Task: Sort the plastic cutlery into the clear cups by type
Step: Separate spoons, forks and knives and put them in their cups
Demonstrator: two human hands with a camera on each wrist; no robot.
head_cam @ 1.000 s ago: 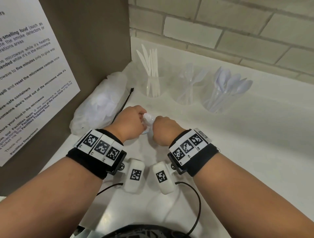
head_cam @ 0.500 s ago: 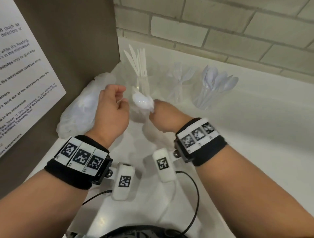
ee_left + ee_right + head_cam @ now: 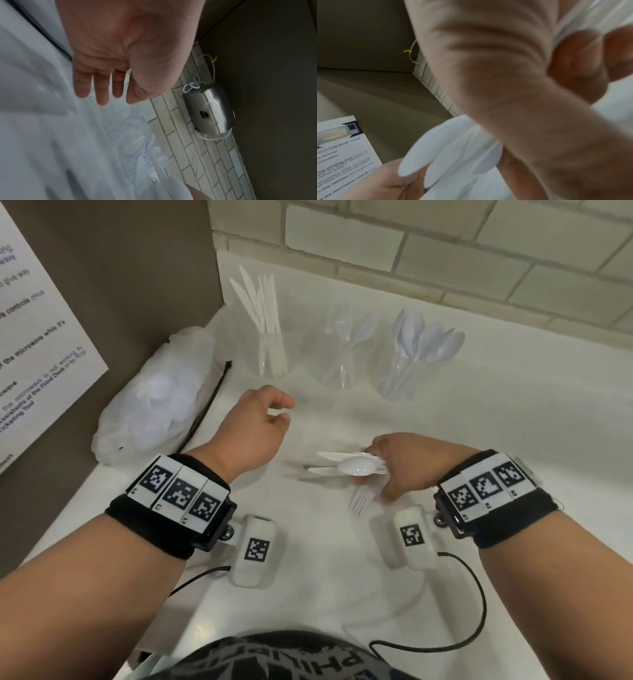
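Note:
Three clear cups stand along the back wall: the knife cup on the left, a middle cup with clear forks, and the spoon cup on the right. My right hand grips a bundle of white cutlery low over the counter. A spoon bowl and knife blades point left, and a fork sticks out below. The right wrist view shows the blades close up and blurred. My left hand hovers empty in front of the knife cup, its fingers loosely extended.
A crumpled clear plastic bag holding more white cutlery lies in the left corner, with a black zip tie beside it. A printed notice hangs on the brown side wall. A steel appliance with a white cord sits against the tiles.
My left hand has let go of the bundle and moved toward the knife cup. My right hand has carried the cutlery back, rightward and lower, with the tips now pointing left.

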